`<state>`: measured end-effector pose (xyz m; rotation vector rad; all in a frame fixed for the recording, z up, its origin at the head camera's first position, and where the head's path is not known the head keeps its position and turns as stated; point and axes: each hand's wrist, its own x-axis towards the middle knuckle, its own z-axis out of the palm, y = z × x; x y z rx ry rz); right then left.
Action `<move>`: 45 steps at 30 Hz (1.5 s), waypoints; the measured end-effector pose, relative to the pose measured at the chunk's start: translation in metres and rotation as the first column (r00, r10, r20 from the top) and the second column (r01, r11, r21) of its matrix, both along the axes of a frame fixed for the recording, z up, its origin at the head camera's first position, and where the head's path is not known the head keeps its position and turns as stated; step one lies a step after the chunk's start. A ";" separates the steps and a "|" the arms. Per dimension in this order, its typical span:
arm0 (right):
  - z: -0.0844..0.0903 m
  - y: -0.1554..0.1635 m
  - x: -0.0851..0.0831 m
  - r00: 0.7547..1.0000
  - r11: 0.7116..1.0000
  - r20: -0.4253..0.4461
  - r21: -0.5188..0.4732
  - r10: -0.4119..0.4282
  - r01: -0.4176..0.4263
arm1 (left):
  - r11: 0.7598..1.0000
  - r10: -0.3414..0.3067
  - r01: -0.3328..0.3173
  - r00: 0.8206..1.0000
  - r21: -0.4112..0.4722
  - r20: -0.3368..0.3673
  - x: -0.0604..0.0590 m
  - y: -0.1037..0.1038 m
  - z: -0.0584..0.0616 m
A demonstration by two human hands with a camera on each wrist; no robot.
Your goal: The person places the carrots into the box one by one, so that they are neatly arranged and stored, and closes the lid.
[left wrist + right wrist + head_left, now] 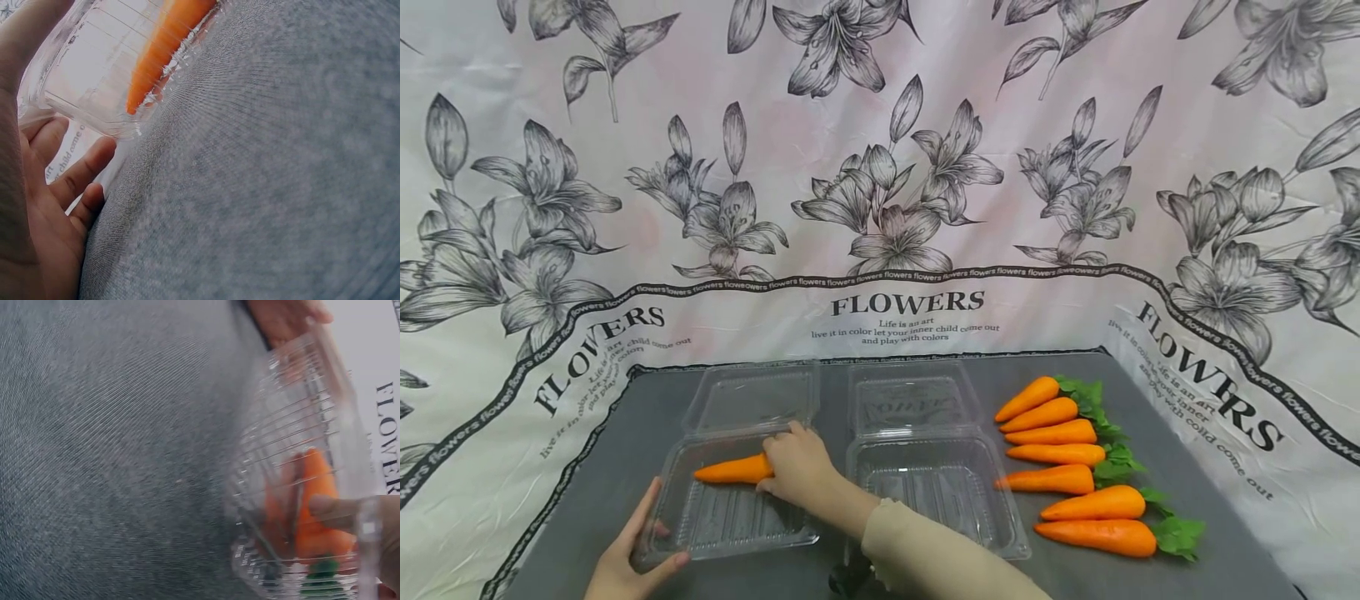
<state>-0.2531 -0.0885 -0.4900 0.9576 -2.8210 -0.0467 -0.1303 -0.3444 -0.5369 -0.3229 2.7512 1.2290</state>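
In the head view an orange carrot (733, 470) lies level in the base of the left clear plastic container (700, 546), its tip to the left. My right hand (801, 467) grips its thick end, and the fingers cover its top. Through the clear wall in the right wrist view, my thumb presses the carrot (317, 512), and some green leaf shows. My left hand (625, 550) touches the container's front left corner, thumb and fingers spread fairly straight. The left wrist view shows these fingers (81, 172) beside the container wall.
A second clear container (1015, 537) stands lidded-open to the right, under my right forearm. Several carrots with green tops (1093, 525) lie in a column on the grey table's right side. A flower-print cloth (910, 325) rises behind the table. A small black object (850, 577) lies at the front.
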 end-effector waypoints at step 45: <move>0.038 0.238 0.040 0.970 0.744 0.187 -0.623 -0.158 0.241 | 0.998 0.053 -0.054 0.998 -0.011 -0.044 -0.003 0.004 -0.006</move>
